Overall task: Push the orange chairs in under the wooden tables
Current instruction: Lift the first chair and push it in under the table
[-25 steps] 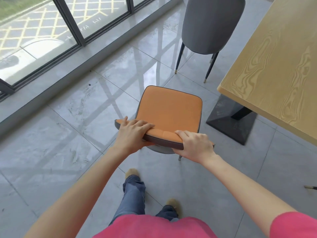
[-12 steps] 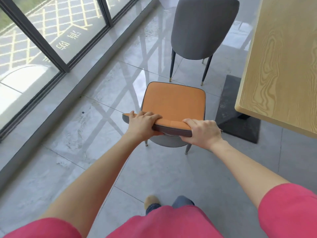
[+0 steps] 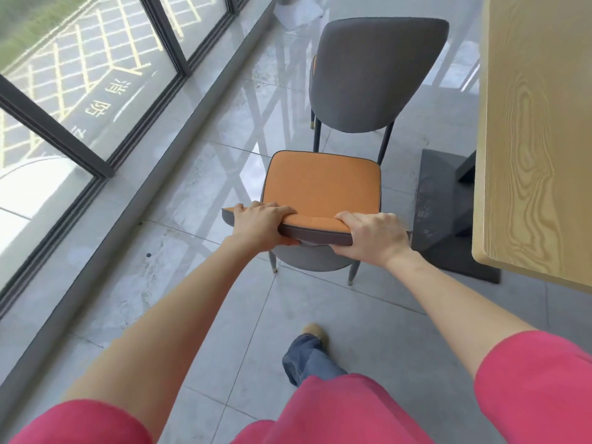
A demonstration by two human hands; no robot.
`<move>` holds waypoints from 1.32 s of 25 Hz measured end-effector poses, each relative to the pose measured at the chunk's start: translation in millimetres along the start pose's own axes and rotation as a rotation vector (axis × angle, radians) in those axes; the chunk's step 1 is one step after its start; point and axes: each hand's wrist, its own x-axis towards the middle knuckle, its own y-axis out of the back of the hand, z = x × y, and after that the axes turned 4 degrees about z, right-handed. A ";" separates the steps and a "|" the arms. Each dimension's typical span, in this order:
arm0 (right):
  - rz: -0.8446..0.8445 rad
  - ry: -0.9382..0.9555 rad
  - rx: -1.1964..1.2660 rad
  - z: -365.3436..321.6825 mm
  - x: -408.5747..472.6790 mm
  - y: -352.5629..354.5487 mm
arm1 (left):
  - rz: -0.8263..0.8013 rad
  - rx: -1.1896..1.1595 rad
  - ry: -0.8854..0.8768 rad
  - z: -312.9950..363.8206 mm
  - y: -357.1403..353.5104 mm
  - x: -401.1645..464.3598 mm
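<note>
Orange chair (image 3: 322, 184) stands on the floor beside the wooden table (image 3: 535, 139), not under it. Left hand (image 3: 261, 227) and right hand (image 3: 373, 237) grip its backrest top, fingers curled over the edge.

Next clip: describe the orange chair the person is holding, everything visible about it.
The orange chair has an orange fabric-like seat and backrest front with dark piping, a grey shell behind and below, and thin dark legs with light tips; two legs show. It stands upright on the grey tiled floor, beside the wooden table and not under it, its seat pointing at a second chair ahead. The left hand and right hand grip the top edge of its backrest, fingers curled over.
</note>
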 end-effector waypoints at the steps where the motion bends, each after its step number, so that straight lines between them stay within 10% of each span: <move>1: 0.008 -0.008 0.006 0.5 13.0 -5.0 | -0.025 0.014 0.004 -7.2 7.0 13.1; 21: -0.078 -0.136 -0.007 30.5 167.2 -51.5 | -0.024 0.036 -0.077 -73.6 69.3 165.3; 33: -0.383 -0.696 0.013 -71.6 195.5 -34.4 | -0.102 0.101 -0.415 -144.5 80.7 183.9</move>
